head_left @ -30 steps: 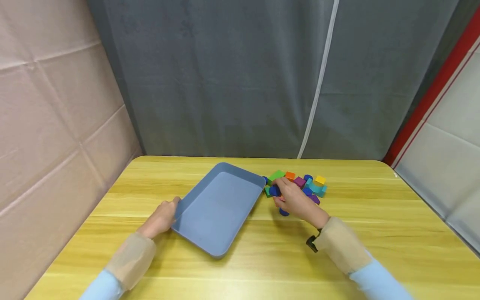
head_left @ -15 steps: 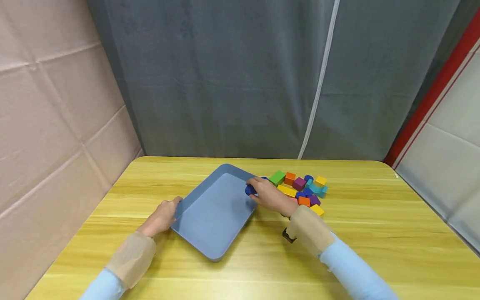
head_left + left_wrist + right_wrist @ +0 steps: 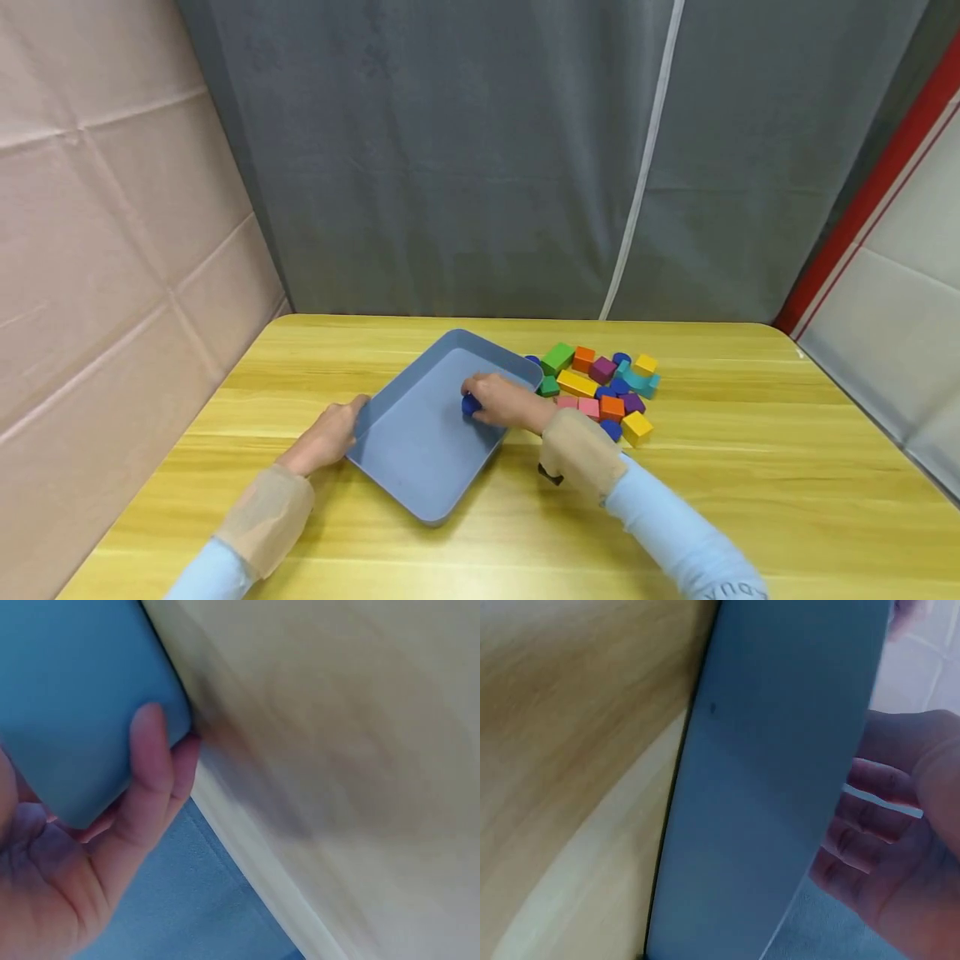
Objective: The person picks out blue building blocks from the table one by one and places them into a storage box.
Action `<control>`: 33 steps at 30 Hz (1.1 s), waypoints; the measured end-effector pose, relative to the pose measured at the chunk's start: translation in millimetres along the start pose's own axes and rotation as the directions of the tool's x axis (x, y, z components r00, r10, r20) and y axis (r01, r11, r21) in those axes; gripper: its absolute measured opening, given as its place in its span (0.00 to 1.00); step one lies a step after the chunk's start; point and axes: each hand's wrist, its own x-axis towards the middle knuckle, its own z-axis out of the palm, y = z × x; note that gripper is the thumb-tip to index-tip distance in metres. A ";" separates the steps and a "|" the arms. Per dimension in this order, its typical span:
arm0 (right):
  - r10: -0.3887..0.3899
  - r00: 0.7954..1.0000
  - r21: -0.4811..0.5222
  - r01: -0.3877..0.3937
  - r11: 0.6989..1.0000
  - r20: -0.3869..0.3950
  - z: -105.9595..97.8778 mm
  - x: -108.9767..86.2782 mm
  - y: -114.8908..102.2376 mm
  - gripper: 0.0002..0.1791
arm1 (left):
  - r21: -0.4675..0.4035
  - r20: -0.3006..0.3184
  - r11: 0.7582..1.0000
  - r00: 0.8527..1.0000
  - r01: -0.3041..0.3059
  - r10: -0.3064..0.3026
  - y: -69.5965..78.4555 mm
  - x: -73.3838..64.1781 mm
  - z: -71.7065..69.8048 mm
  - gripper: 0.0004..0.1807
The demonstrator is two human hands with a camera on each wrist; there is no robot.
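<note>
My left hand (image 3: 326,437) grips the left edge of a blue-grey rectangular tray (image 3: 427,475). In the left wrist view its fingers (image 3: 146,780) curl against the tray's outer wall. My right hand (image 3: 506,402) reaches over the tray's right rim. Between its thumb and fingers it pinches a dark blue round block (image 3: 470,406), low over the tray floor. The right wrist view shows the tray's side wall (image 3: 765,765) in front of the fingertips, hiding them and the block.
Right of the tray lies a cluster of coloured blocks, among them a yellow bar (image 3: 577,383), a green block (image 3: 557,358), a turquoise arch (image 3: 640,382) and a yellow cube (image 3: 637,429). The wooden table (image 3: 675,517) ends at a grey curtain (image 3: 450,183).
My right hand has carried the blue round block left from the cluster, across the rim and down into the tray area. The left hand has stayed on the tray edge.
</note>
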 end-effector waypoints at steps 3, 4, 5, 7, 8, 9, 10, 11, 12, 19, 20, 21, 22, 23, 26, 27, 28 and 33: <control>-0.014 1.000 -0.025 0.014 1.000 0.007 2.0 1.2 -3.5 0.17 | 0.004 0.018 1.000 1.000 -0.001 0.001 0.4 -0.1 0.8 0.30; -0.019 1.000 -0.035 0.019 0.999 0.006 2.7 1.8 -4.4 0.17 | 0.003 0.023 1.000 1.000 0.000 0.000 0.7 -0.3 0.8 0.30; -0.019 1.000 -0.042 0.019 0.999 0.007 3.5 2.4 -5.3 0.17 | 0.000 0.027 1.000 1.000 0.002 -0.002 0.8 -0.3 1.1 0.31; -0.020 1.000 -0.051 0.021 0.998 0.013 5.2 3.2 -7.3 0.17 | -0.002 0.035 1.000 0.999 0.005 -0.005 1.0 -0.7 1.6 0.31; -0.018 1.000 -0.057 0.019 0.998 0.017 6.1 3.7 -8.2 0.17 | -0.002 0.038 1.000 0.999 0.006 -0.006 1.2 -1.0 1.8 0.31; -0.013 1.000 -0.063 0.015 0.998 0.025 6.9 4.0 -9.1 0.17 | -0.005 0.040 1.000 0.999 0.005 -0.005 1.3 -1.2 2.1 0.31; -0.007 0.999 -0.067 0.009 0.998 0.034 8.0 4.0 -10.0 0.17 | -0.006 0.041 1.000 0.999 0.004 -0.003 1.6 -1.6 2.2 0.31; -0.002 0.999 -0.070 0.004 0.998 0.042 9.0 4.0 -10.8 0.17 | -0.005 0.046 1.000 0.999 0.003 -0.003 1.6 -1.7 2.4 0.31; 0.005 0.999 -0.071 -0.001 0.997 0.051 10.0 4.0 -11.3 0.17 | -0.008 0.052 1.000 0.999 0.005 -0.005 1.7 -1.8 2.5 0.31; 0.051 0.994 -0.058 -0.045 0.997 0.092 13.8 4.8 -12.8 0.18 | -0.007 0.103 1.000 0.995 0.011 -0.010 2.3 0.5 1.2 0.33; 0.051 0.994 -0.056 -0.046 0.997 0.093 14.1 4.9 -12.8 0.18 | -0.011 0.108 1.000 0.994 0.011 -0.010 2.4 0.8 1.1 0.33; 0.051 0.994 -0.056 -0.046 0.997 0.094 14.2 4.8 -12.8 0.18 | -0.012 0.114 1.000 0.994 0.009 -0.007 2.2 1.1 1.2 0.33; 0.050 0.994 -0.056 -0.045 0.997 0.094 14.2 4.6 -12.8 0.19 | -0.014 0.120 1.000 0.993 0.008 -0.006 2.3 1.3 1.2 0.34; 0.048 0.994 -0.054 -0.043 0.998 0.094 14.3 4.3 -12.8 0.19 | -0.015 0.127 1.000 0.992 0.004 -0.002 2.3 1.5 1.0 0.34; 0.045 0.995 -0.033 -0.043 0.999 0.092 14.1 2.9 -12.6 0.20 | -0.019 0.149 1.000 0.989 0.013 -0.010 2.7 2.2 0.7 0.37; 0.049 0.995 -0.021 -0.047 0.999 0.092 13.8 2.3 -12.3 0.20 | -0.018 0.157 1.000 0.987 0.017 -0.014 2.6 2.6 0.7 0.38; 0.054 0.994 -0.007 -0.053 0.999 0.093 13.6 1.7 -12.1 0.20 | -0.018 0.166 1.000 0.986 0.023 -0.020 3.2 2.7 0.1 0.38; 0.074 0.993 0.054 -0.079 0.995 0.094 11.8 -1.6 -10.7 0.21 | -0.018 0.182 0.999 0.982 0.051 -0.047 2.8 3.5 -0.3 0.39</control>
